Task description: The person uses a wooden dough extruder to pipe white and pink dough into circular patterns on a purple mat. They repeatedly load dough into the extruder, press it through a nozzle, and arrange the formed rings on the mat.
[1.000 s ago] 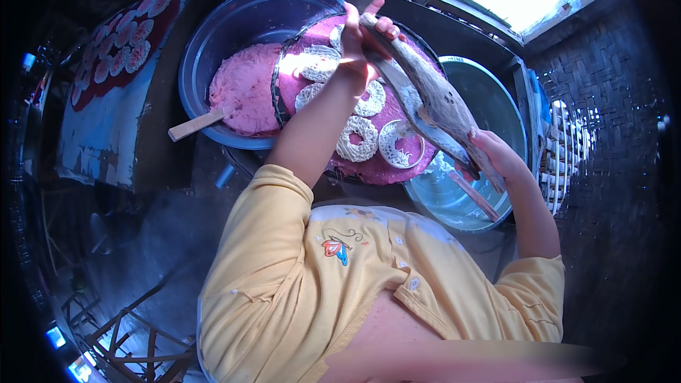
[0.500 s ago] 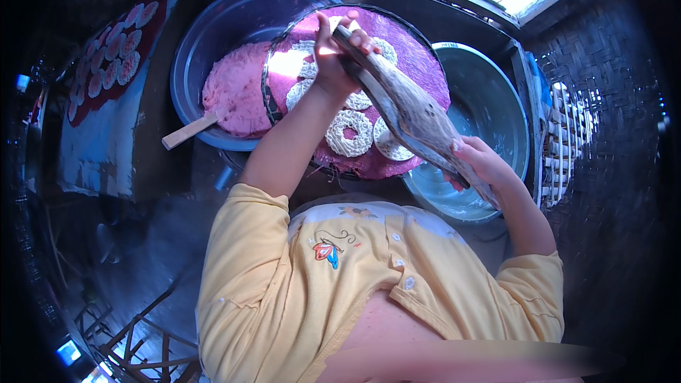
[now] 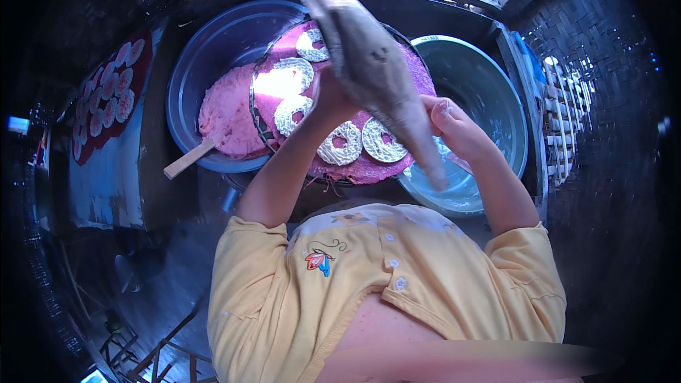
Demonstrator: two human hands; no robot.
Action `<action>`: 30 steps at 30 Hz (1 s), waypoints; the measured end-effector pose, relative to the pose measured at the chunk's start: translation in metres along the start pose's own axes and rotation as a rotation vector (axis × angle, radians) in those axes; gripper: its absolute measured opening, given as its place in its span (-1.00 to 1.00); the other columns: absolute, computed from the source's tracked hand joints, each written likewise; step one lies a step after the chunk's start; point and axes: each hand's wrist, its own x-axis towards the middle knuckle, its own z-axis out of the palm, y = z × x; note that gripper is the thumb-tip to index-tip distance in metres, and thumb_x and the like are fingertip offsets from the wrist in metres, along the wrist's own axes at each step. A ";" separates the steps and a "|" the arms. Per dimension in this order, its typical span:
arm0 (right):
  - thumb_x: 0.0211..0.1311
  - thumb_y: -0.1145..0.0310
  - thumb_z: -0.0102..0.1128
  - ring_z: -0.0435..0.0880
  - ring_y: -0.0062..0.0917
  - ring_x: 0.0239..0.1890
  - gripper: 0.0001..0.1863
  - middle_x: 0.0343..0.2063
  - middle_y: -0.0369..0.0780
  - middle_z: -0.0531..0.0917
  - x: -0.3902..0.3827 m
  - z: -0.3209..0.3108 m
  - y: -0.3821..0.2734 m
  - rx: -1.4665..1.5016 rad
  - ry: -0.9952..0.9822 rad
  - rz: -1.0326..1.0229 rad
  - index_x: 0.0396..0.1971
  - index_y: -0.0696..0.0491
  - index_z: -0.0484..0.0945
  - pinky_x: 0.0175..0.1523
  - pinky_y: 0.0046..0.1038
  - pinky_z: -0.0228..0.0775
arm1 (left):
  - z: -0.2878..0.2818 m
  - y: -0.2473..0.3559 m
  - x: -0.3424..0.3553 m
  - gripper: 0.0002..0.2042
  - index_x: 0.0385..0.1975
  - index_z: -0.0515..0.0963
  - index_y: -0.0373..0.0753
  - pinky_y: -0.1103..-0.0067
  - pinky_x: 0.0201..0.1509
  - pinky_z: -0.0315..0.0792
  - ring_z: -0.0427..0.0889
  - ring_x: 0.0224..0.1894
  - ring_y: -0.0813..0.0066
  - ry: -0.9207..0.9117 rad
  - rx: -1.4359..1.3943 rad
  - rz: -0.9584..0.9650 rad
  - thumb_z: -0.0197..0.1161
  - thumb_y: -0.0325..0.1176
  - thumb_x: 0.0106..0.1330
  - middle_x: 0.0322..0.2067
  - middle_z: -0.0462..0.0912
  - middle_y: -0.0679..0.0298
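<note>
A dark bench [image 3: 454, 21] carries a blue basin [image 3: 213, 50] toward its left end and a green basin [image 3: 482, 92] by its right edge; a round pink-covered tray [image 3: 417, 74], its support hidden, overlaps both. Left of the bench, a worn pale-blue tabletop [image 3: 103, 191] bears a red mat [image 3: 89, 145] toward its far edge.

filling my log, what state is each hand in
Left hand: behind the grey wood, apparently supporting it; fingers hidden, so open or closed cannot be told.
Right hand: at the wood's right edge, fingers partly hidden; closed or not cannot be told.
</note>
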 end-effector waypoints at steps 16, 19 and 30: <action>0.00 0.27 0.20 0.60 -0.27 -0.35 -0.80 -0.47 -0.15 0.61 0.013 -0.016 0.051 -1.204 0.244 0.148 -0.53 0.10 0.62 -0.21 -0.29 0.43 | -0.132 -0.018 -0.070 -0.45 0.25 -0.08 -0.46 0.23 0.29 0.19 0.21 0.20 -0.08 -0.243 -1.774 -0.151 -0.14 -0.25 0.40 0.04 0.29 -0.19; -0.02 0.29 0.19 0.61 -0.27 -0.37 -0.82 -0.49 -0.15 0.61 0.013 -0.014 0.043 -1.193 0.274 0.083 -0.55 0.10 0.62 -0.22 -0.30 0.45 | -0.134 -0.014 -0.074 -0.45 0.26 -0.12 -0.51 0.19 0.31 0.18 0.19 0.21 -0.17 -0.233 -1.819 -0.154 -0.17 -0.28 0.42 0.01 0.30 -0.27; -0.01 0.29 0.12 0.62 -0.30 -0.29 -0.81 -0.39 -0.17 0.62 0.062 -0.055 0.029 -1.384 0.412 0.176 -0.52 0.09 0.63 -0.14 -0.28 0.47 | -0.136 -0.016 -0.077 -0.46 0.24 -0.05 -0.48 0.22 0.31 0.16 0.17 0.22 -0.05 -0.249 -1.842 -0.205 -0.28 -0.16 0.43 0.08 0.27 -0.19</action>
